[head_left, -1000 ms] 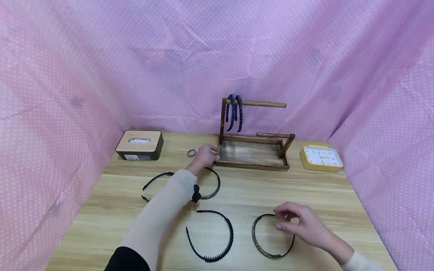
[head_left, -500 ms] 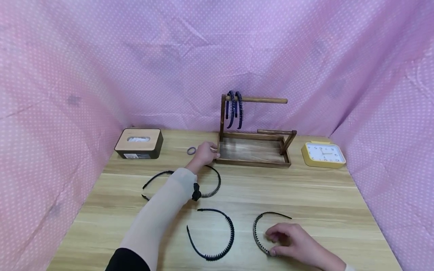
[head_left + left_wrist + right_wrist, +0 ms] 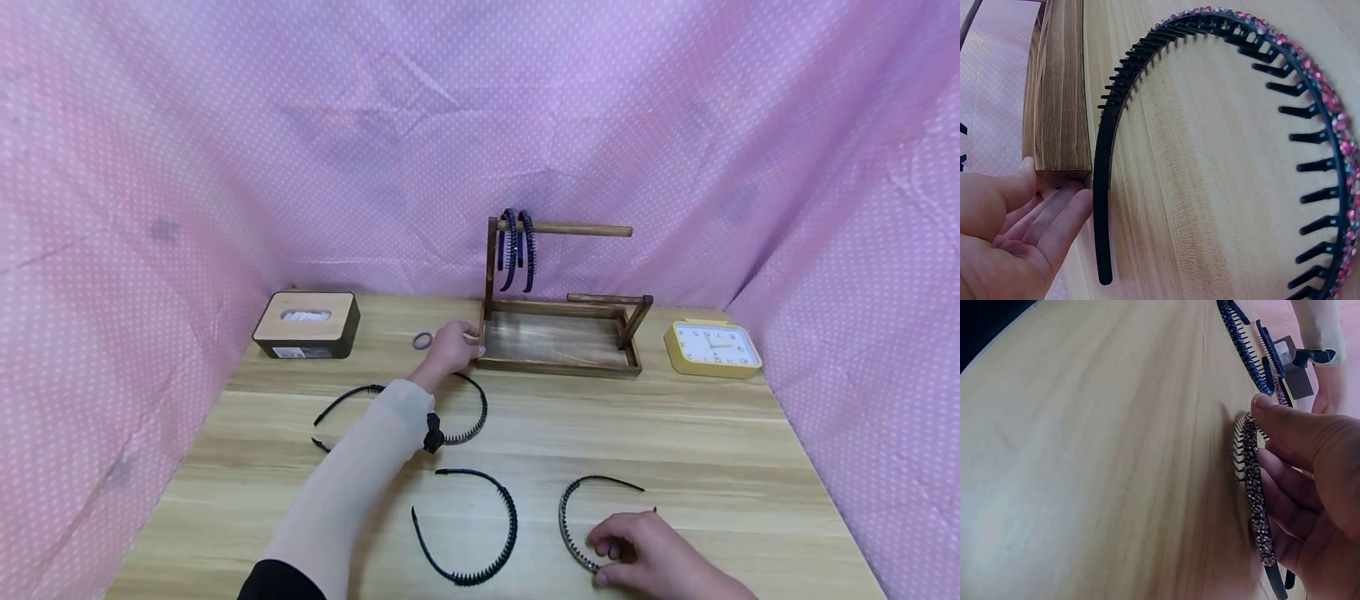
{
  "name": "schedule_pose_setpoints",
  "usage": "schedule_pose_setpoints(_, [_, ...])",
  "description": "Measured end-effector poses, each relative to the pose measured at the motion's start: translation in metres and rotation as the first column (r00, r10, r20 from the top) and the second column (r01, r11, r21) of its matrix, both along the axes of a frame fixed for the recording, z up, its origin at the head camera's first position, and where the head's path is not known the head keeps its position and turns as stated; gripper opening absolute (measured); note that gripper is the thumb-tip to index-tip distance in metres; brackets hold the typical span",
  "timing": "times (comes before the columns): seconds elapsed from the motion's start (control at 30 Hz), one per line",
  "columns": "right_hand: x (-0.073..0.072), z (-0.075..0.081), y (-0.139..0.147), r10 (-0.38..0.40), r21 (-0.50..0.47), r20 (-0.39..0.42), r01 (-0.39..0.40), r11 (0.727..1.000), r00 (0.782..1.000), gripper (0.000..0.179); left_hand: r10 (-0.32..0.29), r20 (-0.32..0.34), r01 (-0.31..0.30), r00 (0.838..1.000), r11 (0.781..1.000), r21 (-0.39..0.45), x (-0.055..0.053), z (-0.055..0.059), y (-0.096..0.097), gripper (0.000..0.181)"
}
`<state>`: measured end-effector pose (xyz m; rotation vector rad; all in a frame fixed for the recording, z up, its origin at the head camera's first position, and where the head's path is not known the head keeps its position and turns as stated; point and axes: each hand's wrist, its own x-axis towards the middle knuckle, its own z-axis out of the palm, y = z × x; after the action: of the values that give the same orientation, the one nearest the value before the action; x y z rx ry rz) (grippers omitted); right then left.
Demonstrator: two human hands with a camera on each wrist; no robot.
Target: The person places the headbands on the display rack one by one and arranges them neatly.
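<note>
My left hand (image 3: pixel 453 346) grips the left end of a brown wooden rack (image 3: pixel 558 364). In the left wrist view its thumb and fingers lie on either side of the frame's corner (image 3: pixel 1063 125). Close by lies a toothed black headband (image 3: pixel 1105 206) with pink and clear stones, partly behind my forearm in the head view. At the front right, my right hand (image 3: pixel 648 550) holds a stone-covered headband (image 3: pixel 564 521) at its near side. In the right wrist view the thumb is at its outer edge and the curled fingers are inside the loop.
Two dark headbands (image 3: pixel 519 250) hang on the rack's upper bar. Another headband (image 3: pixel 513 521) lies at front centre, and one (image 3: pixel 341 400) lies partly under my left arm. A tissue box (image 3: pixel 307 325), purple ring (image 3: pixel 422 340) and yellow clock (image 3: pixel 712 348) stand farther back.
My right hand has come down and toward me, from above the headband's far side to its near edge. The left hand stays at the rack.
</note>
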<state>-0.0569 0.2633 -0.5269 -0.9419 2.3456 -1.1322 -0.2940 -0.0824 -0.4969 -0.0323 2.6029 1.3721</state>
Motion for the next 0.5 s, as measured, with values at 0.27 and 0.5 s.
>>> schedule_pose_setpoints(0.27, [0.005, -0.007, -0.002, -0.017, 0.034, -0.094, 0.020, 0.999, 0.995, 0.032, -0.009, 0.005, 0.009, 1.000, 1.000, 0.003, 0.001, -0.001, 0.001, 0.040])
schedule_pose_setpoints(0.5, [0.010, -0.013, -0.004, -0.015, 0.009, -0.221, 0.017, 1.000, 0.975, 0.023, -0.010, 0.012, 0.010, 1.000, 1.000, 0.009, 0.001, -0.001, 0.000, 0.039])
